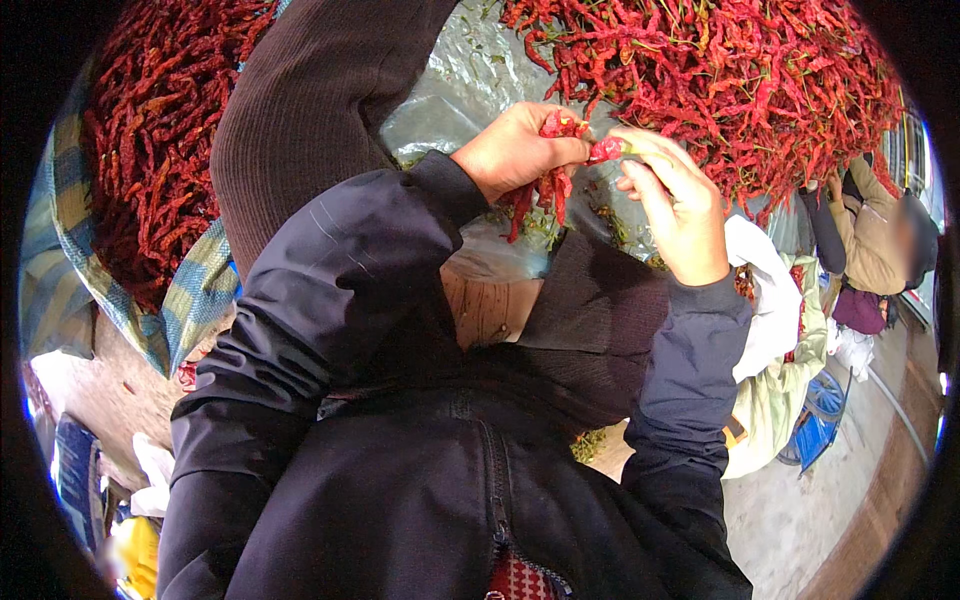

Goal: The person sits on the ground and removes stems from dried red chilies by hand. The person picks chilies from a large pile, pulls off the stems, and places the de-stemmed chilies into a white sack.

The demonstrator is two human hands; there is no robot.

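Note:
Several dried red chili peppers (553, 187) are gripped in my left hand (517, 150), some hanging below its fingers. Between my two hands lies one wrinkled red chili (606, 150) with its pale green stem end toward my right hand (675, 195). The fingers of my right hand are at that stem, thumb apart from them; whether they pinch it I cannot tell. A large heap of red chilies (720, 82) rises just beyond my hands. Clear plastic sheeting (450, 97) with green stem bits (536, 225) on it lies beneath them.
A striped woven sack (191, 277) holds more chilies (150, 150) at the left. White and pale green sacks (765, 427) stand at the right, near a blue wheeled cart (821, 420). Another person (870, 225) sits at the far right beside the heap.

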